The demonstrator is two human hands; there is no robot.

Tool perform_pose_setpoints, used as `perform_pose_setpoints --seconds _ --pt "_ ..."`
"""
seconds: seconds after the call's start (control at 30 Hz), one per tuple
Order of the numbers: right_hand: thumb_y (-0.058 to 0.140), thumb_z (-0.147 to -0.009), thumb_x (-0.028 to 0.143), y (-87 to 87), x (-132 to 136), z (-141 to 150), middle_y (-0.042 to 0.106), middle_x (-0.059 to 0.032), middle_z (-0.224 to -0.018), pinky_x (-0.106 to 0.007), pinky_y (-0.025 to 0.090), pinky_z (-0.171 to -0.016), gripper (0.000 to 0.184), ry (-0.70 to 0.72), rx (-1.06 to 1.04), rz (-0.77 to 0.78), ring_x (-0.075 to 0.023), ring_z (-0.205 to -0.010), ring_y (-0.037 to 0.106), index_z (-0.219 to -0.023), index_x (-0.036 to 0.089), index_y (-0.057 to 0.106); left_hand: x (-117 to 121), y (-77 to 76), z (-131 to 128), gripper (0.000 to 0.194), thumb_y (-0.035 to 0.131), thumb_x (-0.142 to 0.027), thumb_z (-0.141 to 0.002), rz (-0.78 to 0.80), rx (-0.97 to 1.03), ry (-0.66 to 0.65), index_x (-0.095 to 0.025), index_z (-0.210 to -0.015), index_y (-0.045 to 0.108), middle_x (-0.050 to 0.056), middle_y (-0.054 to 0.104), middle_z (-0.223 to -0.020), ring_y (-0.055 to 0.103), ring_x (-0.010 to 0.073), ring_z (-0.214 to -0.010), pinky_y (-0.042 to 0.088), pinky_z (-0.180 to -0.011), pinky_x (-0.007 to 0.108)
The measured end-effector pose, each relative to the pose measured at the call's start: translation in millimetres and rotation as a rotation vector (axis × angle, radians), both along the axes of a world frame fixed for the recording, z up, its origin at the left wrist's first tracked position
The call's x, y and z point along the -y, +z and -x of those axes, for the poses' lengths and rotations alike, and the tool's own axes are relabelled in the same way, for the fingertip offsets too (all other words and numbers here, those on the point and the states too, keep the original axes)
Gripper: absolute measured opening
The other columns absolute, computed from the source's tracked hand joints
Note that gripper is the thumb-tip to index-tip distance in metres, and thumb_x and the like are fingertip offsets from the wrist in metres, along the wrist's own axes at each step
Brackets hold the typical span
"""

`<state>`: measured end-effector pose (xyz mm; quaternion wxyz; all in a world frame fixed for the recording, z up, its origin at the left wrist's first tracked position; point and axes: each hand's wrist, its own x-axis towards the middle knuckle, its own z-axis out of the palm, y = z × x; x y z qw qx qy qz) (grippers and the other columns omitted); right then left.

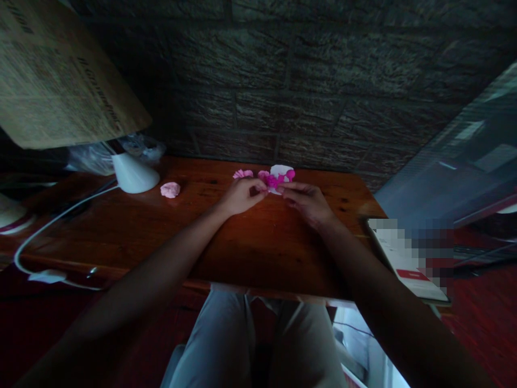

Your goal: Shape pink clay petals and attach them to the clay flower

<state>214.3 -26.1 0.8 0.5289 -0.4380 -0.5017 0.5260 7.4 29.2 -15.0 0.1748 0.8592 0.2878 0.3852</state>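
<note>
Near the back of the wooden table, both my hands meet at a bright magenta piece with a lumpy, ruffled outline. My left hand has thumb and forefinger pinched at its left edge. At its lower right, my right hand is closed with the fingertips together on it. A white, paper-like piece lies directly behind. Beyond my left hand sit a ridged pink piece and a small pink piece, partly hidden. Farther left rests a pale pink crumpled lump. Whether these are clay or paper, I cannot tell.
On the left stands a lamp with a white base and a newsprint-patterned shade. Its white cord hangs over the table's front edge. A clear plastic bag is behind it. A stone wall borders the table.
</note>
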Motion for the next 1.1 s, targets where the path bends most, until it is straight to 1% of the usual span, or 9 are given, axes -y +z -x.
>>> perform_pose_setpoints --seconds 0.13,0.27,0.37,0.47,0.6,0.73,0.87,1.0,1.1 --pt "0.09 -0.055 0.039 -1.7 0.3 0.0 0.077 -0.0027 -0.086 -0.028 0.04 -0.062 0.031 -0.008 0.012 0.014 -0.014 -0.072 0.058 -0.082 0.025 0.083 1.1 0.5 -0.7 0.011 0.063 -0.019 -0.091 0.005 0.015 0.002 -0.016 -0.084 0.07 0.003 0.076 -0.084 0.068 0.0143 -0.076 0.053 -0.074 0.027" --pt "0.09 -0.057 0.039 -2.5 -0.2 -0.3 0.078 -0.0018 -0.086 -0.029 0.042 -0.063 0.031 -0.005 0.017 -0.029 -0.0141 -0.071 0.059 -0.084 0.026 0.083 1.4 0.6 -0.2 0.01 0.064 -0.02 -0.091 0.0 -0.004 0.004 -0.016 -0.083 0.07 0.003 0.076 -0.083 0.068 0.0144 -0.076 0.053 -0.074 0.027" --pt "0.092 -0.056 0.037 -1.5 -0.9 0.0 0.079 -0.0014 -0.088 -0.032 0.049 -0.071 0.031 -0.009 -0.018 -0.048 -0.0164 -0.077 0.065 -0.083 0.026 0.082 0.7 0.5 0.5 0.01 0.063 -0.019 -0.091 -0.002 -0.006 0.008 -0.016 -0.085 0.07 0.004 0.076 -0.085 0.069 0.0148 -0.077 0.054 -0.075 0.028" --pt "0.093 -0.053 0.035 0.5 -1.4 0.4 0.079 -0.0007 -0.09 -0.035 0.052 -0.081 0.033 0.019 -0.076 -0.065 -0.0184 -0.086 0.07 -0.082 0.026 0.08 -0.5 -0.2 0.6 0.009 0.064 -0.019 -0.09 -0.003 -0.012 0.01 -0.016 -0.085 0.07 0.003 0.076 -0.085 0.069 0.0149 -0.078 0.054 -0.076 0.028" --pt "0.095 -0.052 0.034 4.0 -0.7 -0.1 0.078 -0.0009 -0.089 -0.035 0.054 -0.084 0.037 0.029 -0.104 -0.066 -0.0195 -0.091 0.071 -0.083 0.024 0.077 -1.7 -1.6 0.1 0.009 0.064 -0.019 -0.09 -0.01 -0.02 0.005 -0.016 -0.085 0.071 0.004 0.076 -0.085 0.069 0.0149 -0.078 0.054 -0.076 0.029" --pt "0.096 -0.05 0.035 8.2 2.3 0.4 0.076 0.0003 -0.082 -0.033 0.054 -0.08 0.039 0.016 -0.098 -0.031 -0.0177 -0.086 0.07 -0.078 0.022 0.072 -1.5 -2.2 0.1 0.008 0.064 -0.019 -0.09 -0.001 -0.017 0.016 -0.016 -0.085 0.071 0.004 0.077 -0.086 0.069 0.0152 -0.078 0.054 -0.076 0.029" --pt "0.097 -0.049 0.036 9.2 4.4 2.4 0.075 0.0008 -0.079 -0.033 0.053 -0.081 0.04 0.027 -0.094 -0.025 -0.0169 -0.083 0.069 -0.074 0.022 0.069 -0.7 -1.3 0.2 0.009 0.064 -0.02 -0.09 -0.005 -0.03 0.011 -0.017 -0.085 0.07 0.003 0.076 -0.084 0.069 0.0148 -0.077 0.053 -0.075 0.028" --pt "0.097 -0.05 0.036 4.3 2.8 3.3 0.075 0.0015 -0.082 -0.033 0.052 -0.084 0.039 0.057 -0.086 -0.044 -0.0149 -0.081 0.068 -0.075 0.022 0.07 -0.5 -0.4 0.2 0.01 0.063 -0.02 -0.09 0.004 -0.012 0.005 -0.016 -0.084 0.07 0.003 0.076 -0.084 0.068 0.0148 -0.077 0.053 -0.074 0.028" --pt "0.096 -0.052 0.034 -0.9 0.9 3.0 0.073 0.0024 -0.082 -0.032 0.05 -0.081 0.037 0.066 -0.061 -0.069 -0.0135 -0.078 0.065 -0.074 0.022 0.07 -0.8 -0.6 0.6 0.01 0.064 -0.021 -0.09 -0.001 -0.023 -0.002 -0.016 -0.084 0.07 0.004 0.076 -0.084 0.068 0.0153 -0.076 0.053 -0.074 0.028"
